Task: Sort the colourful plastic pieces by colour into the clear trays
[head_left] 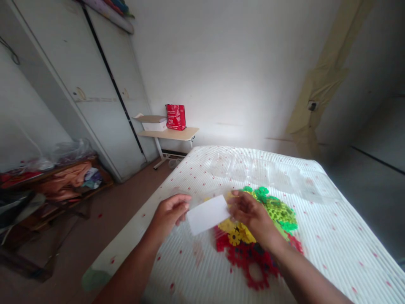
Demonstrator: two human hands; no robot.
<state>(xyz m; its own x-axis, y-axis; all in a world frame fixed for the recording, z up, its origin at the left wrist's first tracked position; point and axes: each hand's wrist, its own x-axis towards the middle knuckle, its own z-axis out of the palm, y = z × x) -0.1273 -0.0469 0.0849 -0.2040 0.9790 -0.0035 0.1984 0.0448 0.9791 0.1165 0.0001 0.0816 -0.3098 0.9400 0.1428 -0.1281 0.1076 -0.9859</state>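
A white rectangular card [208,215] hangs tilted between my two hands, with what looks like a clear plastic bag [198,197] around it. My left hand [171,212] is closed, thumb against fingers, on the bag's left side. On the other side, my right hand [249,213] has its fingers curled at the card's right edge, gripping the bag there. Beneath and beyond my right hand lies a pile of plastic pieces: yellow flower-shaped discs [234,237], green pieces [280,212] and red pieces [255,274]. My right forearm covers part of the pile.
Several clear plastic bags [268,171] lie flat across the far part of the striped bed cover [341,245]. A small table [180,133] by the wall bears a red bag [176,117] and a box [153,123]. Cluttered shelving [60,181] stands at left.
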